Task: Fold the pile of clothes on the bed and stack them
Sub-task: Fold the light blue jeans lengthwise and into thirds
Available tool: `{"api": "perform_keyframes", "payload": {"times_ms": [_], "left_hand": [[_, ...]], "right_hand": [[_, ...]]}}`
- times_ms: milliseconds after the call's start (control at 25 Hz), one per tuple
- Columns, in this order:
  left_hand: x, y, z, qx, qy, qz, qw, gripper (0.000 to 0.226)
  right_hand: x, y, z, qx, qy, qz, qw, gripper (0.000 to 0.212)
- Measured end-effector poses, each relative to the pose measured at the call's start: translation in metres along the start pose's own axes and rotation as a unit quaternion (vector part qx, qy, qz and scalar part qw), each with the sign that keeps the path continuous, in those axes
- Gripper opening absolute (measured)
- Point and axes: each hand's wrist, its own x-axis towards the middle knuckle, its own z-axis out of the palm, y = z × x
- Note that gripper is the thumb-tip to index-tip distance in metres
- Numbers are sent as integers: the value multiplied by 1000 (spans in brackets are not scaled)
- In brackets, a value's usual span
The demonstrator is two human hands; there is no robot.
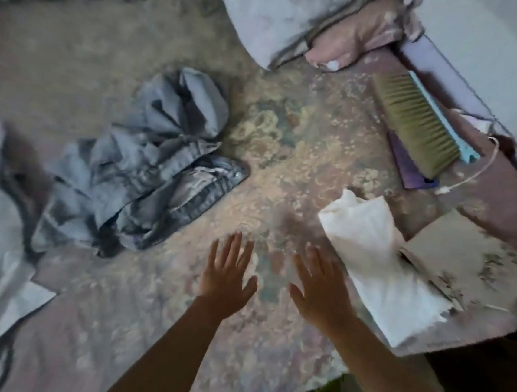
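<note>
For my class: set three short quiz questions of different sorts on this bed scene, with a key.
1. True or false: the left hand grips the crumpled jeans.
2. Which lies beside the right hand? A. folded white cloth B. brush C. pillow
3. Fill in: both hands are ____, fingers spread over the floral bedsheet.

Key: 1 false; 2 A; 3 open.
</note>
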Motion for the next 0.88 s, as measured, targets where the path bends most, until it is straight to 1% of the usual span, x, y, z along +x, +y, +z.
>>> {"api": "perform_keyframes", "payload": {"times_ms": [40, 120, 160, 240, 280, 360, 440, 520, 560, 600, 640, 720, 760, 800, 880], "left_hand": [[-28, -28, 9, -6, 6, -34, 999, 68], [-81, -85, 32, -5, 40, -89, 995, 68], [-101, -111, 43, 6, 53, -109, 993, 70], [-122, -155, 65, 16, 67, -138, 988, 72], [-124, -167, 74, 10, 60, -158, 986, 74], [-122, -175, 93, -33, 32, -197, 979, 80], [-121, -169, 115, -82, 20, -216, 973, 82], [-122, -167, 132, -105, 33, -223, 969, 83], [-121, -168, 136, -114, 50, -229, 965, 82], [-121, -168, 136, -119, 63, -229, 964, 81], [-121, -169, 138, -122, 74, -228, 963, 80], [-121, -170, 141, -124, 98, -233, 959, 81], [-120, -171, 140, -129, 95, -232, 959, 83], [-121, -170, 141, -125, 97, -225, 961, 84], [-122, -171, 140, -121, 96, -223, 963, 85]], "right_hand": [[12, -25, 6, 5, -35, -19, 999, 60], [34, -76, 18, -13, -56, -67, 996, 60], [46, -101, 24, -19, -50, -89, 995, 59], [75, -137, 33, -44, -87, -127, 987, 55], [90, -151, 34, -57, -92, -137, 985, 56], [119, -175, 31, -88, -62, -159, 981, 57], [149, -197, 24, -95, -19, -195, 976, 58], [184, -223, 17, -108, 57, -243, 962, 56], [204, -236, 11, -122, 109, -267, 950, 56], [221, -249, 5, -146, 143, -282, 938, 58], [237, -261, 0, -176, 140, -274, 935, 62], [259, -281, -8, -229, 103, -237, 938, 70], [265, -289, -10, -264, 90, -229, 933, 72], [265, -295, -13, -290, 89, -234, 924, 70], [263, -298, -22, -308, 95, -268, 908, 53]]}}
